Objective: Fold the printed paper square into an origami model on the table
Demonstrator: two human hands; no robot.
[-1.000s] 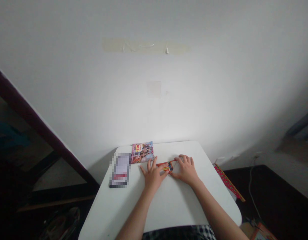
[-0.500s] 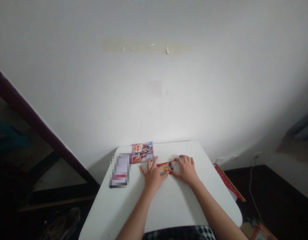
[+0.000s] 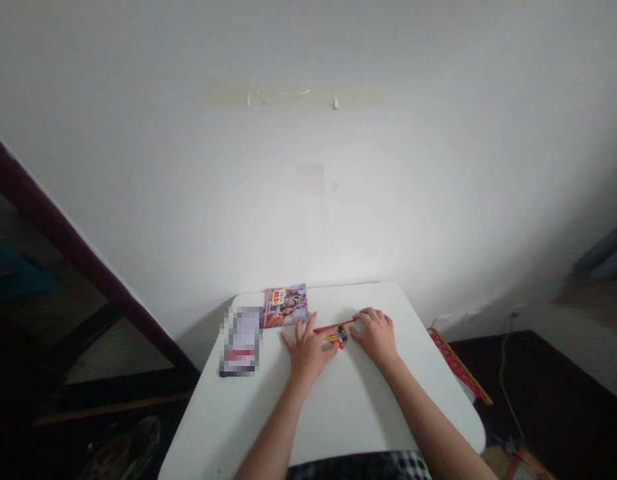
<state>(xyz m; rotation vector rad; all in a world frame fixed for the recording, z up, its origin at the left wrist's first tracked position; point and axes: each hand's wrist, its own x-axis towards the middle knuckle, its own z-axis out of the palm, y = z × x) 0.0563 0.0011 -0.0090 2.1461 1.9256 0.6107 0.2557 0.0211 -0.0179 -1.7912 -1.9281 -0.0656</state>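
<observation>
A small folded piece of red and yellow printed paper (image 3: pixel 343 335) lies on the white table (image 3: pixel 353 400). My left hand (image 3: pixel 308 347) rests on its left part, fingers spread, thumb and forefinger pressing it down and covering some of it. On the other side, my right hand (image 3: pixel 377 335) has its fingers curled. Its forefinger and thumb close on a thin red edge that sticks out from the paper's upper right. How much of the paper is under the fingers is hidden.
A colourful printed leaflet (image 3: pixel 287 305) lies at the table's back edge, beyond my left hand. Left of it is a dark-edged phone-like object (image 3: pixel 241 341), blurred by pixels. The wall (image 3: pixel 308 233) stands behind the table. A dark-framed panel (image 3: pixel 88 240) leans at the left.
My right thumb and fingers have shifted slightly up and right, away from the paper's lower right corner, and more of that corner shows. My left hand has stayed in place.
</observation>
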